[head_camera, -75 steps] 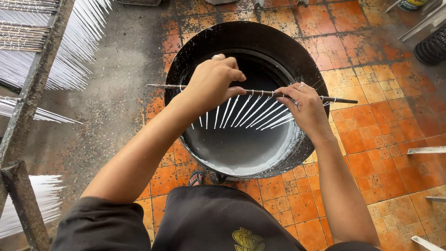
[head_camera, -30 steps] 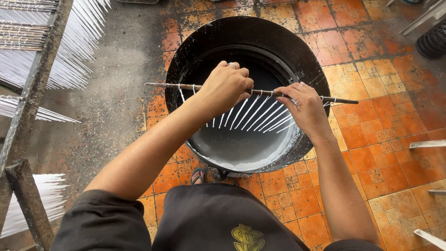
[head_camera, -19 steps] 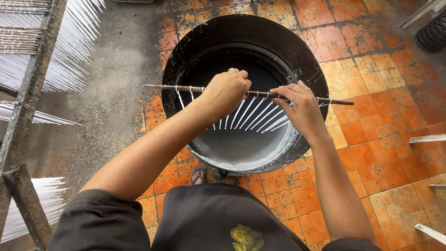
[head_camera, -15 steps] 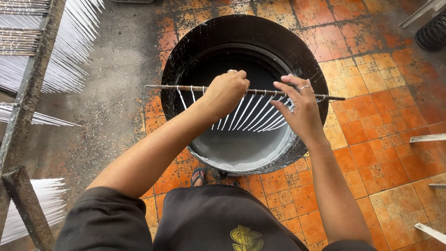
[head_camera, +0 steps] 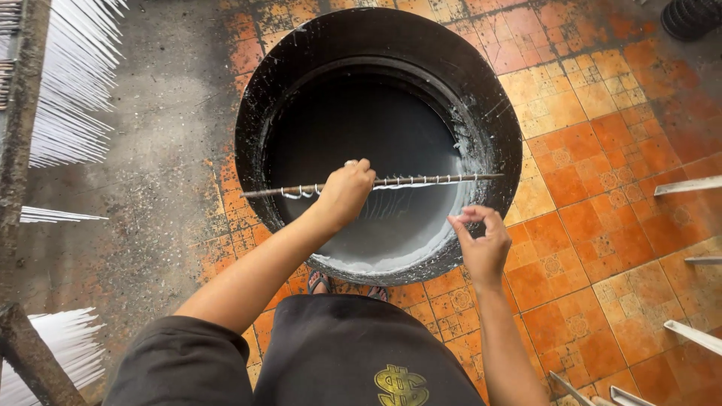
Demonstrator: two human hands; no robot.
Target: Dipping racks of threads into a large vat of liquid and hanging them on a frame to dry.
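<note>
A large black round tub (head_camera: 301,83) stands on the floor in front of me, partly filled with grey-white liquid (head_camera: 391,233). My left hand (head_camera: 346,192) grips a long thin metal rod (head_camera: 444,180) held level across the tub's opening; small wire loops and white drips hang from it. The white sticks that hang from the rod reach down into the liquid and barely show. My right hand (head_camera: 480,244) is off the rod, hovering over the tub's near right rim with fingers loosely curled and nothing in it.
Racks of white coated sticks (head_camera: 71,83) fan out at the left on a wooden frame (head_camera: 19,135). More white sticks (head_camera: 53,353) lie at lower left. Orange tiles (head_camera: 602,188) cover the floor at right, with pale slats (head_camera: 688,185) at the right edge.
My right hand has let go of the rod and pulled back toward me. The rod has dropped lower, so the hanging white sticks have gone down into the liquid.
</note>
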